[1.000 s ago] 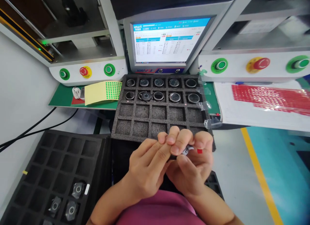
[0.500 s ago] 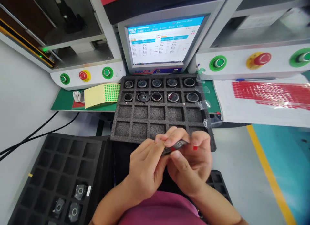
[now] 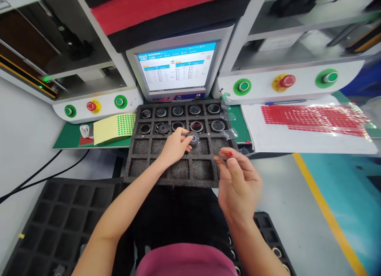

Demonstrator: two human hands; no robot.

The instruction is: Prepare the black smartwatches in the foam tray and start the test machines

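My left hand (image 3: pixel 175 149) pinches a round black smartwatch body (image 3: pixel 194 138) by its edge, over the third row of the dark foam tray (image 3: pixel 129 165). The watch's back with its sensor faces up, and a bit of red shows at its rim. My right hand (image 3: pixel 239 181) hovers at the tray's front right corner, fingers loosely curled and apart. A small red sticker (image 3: pixel 230 153) clings to one of its fingertips. Round watches fill the two back rows of the tray; one of them, a watch (image 3: pixel 162 128) in the second row, lies back up.
Behind the tray stands a lit monitor (image 3: pixel 178 69) between two machines with green and red buttons. Red sticker sheets (image 3: pixel 309 117) lie on white paper at right, a green-dot sheet (image 3: pixel 113 128) at left. More foam trays (image 3: pixel 65 212) sit low at left and right.
My hands have come apart. The left has carried the watch forward over the tray and turned its back up. My right hand has drawn away with the red sticker still on its fingertip.
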